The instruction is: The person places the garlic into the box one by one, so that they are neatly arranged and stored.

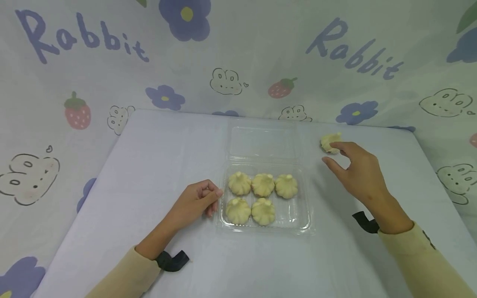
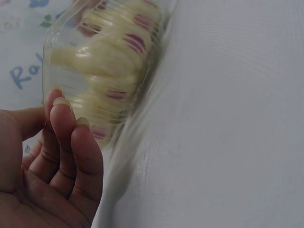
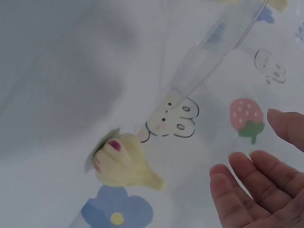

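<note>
A clear plastic clamshell box lies with its lid folded back. Inside sit several pale garlic bulbs, three along the far row and two along the near row. My left hand pinches the box's left rim between thumb and fingers; in the left wrist view, purple streaks mark the bulbs through the wall. Past the box on the right, a single garlic bulb rests on the table, its stem to one side in the right wrist view. My right hand hovers close by it, thumb and fingers spread, holding nothing.
A white cloth covers the table. Behind it hangs a printed curtain with rabbits, strawberries and blue flowers. Black curved pieces show at both wrists, beside beige sleeves.
</note>
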Tool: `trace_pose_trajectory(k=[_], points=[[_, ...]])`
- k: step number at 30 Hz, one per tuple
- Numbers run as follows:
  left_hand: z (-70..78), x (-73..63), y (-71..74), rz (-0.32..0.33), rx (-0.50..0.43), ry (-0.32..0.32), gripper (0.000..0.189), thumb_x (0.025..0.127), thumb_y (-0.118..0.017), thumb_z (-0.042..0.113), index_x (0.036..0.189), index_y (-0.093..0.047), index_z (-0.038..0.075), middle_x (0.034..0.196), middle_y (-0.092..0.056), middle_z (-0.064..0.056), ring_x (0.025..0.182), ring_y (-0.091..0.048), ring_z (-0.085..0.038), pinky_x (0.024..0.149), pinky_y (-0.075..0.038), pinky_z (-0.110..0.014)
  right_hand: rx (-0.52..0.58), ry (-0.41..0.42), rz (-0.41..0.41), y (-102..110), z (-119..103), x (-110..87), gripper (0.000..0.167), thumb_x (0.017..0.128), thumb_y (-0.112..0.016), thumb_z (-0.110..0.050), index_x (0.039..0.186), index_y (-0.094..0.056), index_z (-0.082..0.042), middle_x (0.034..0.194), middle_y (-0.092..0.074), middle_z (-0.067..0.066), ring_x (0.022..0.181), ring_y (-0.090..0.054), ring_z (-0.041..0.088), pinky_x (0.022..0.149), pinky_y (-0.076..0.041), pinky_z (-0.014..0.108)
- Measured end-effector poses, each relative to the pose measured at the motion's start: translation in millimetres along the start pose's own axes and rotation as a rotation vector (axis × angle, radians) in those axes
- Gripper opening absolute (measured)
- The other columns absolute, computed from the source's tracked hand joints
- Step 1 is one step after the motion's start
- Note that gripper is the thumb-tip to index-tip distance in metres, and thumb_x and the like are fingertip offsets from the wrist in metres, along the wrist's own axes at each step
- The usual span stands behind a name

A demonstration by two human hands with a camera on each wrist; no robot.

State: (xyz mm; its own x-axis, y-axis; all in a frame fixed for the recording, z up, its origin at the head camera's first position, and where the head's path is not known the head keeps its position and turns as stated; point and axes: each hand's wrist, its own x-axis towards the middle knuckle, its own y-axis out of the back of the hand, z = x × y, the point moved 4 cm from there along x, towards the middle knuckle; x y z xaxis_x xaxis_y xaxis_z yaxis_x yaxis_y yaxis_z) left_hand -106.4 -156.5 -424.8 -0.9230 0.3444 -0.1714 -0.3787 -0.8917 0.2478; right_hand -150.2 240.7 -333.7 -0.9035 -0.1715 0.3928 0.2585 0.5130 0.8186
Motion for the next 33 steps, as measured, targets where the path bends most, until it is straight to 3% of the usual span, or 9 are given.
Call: trace_pose_trajectory(k=[11, 24, 33], points=[[-2.5, -0.1, 0.8, -0.005, -0.006, -0.002, 0.023, 0.105, -0.066, 0.026, 0.097, -0.064, 0.005, 0.07, -0.065, -0.007, 0.059, -0.06, -0.018, 0.055, -0.05, -0.028, 0.018, -0.128, 0.0, 0.9, 41.2, 14.9, 0.053, 0.092, -0.08, -0.011, 0.138, -0.059, 0.006, 0.136, -0.06, 0.031, 0.116, -0.061, 0.055, 0.093, -0.049, 0.066], [-2.1, 0.0, 2.2, -0.001, -0.005, 0.002, 0.02, 0.106, -0.065, 0.025, 0.098, -0.064, 0.007, 0.07, -0.065, -0.007, 0.059, -0.06, -0.019, 0.056, -0.051, -0.028, 0.102, -0.332, -0.099, -17.1, 74.1, 37.6, 0.062, 0.102, -0.069, -0.037, 0.145, -0.054, 0.005, 0.148, -0.054, 0.027, 0.129, -0.054, 0.055, 0.101, -0.047, 0.064], [-2.9, 0.4, 0.7, -0.01, -0.018, -0.006, 0.017, 0.106, -0.065, 0.023, 0.099, -0.065, 0.008, 0.069, -0.065, -0.007, 0.059, -0.06, -0.019, 0.055, -0.05, -0.028, 0.103, -0.402, -0.164, -29.9, 90.8, 45.4, 0.06, 0.104, -0.066, -0.04, 0.143, -0.057, 0.005, 0.145, -0.054, 0.032, 0.128, -0.055, 0.054, 0.101, -0.048, 0.063]])
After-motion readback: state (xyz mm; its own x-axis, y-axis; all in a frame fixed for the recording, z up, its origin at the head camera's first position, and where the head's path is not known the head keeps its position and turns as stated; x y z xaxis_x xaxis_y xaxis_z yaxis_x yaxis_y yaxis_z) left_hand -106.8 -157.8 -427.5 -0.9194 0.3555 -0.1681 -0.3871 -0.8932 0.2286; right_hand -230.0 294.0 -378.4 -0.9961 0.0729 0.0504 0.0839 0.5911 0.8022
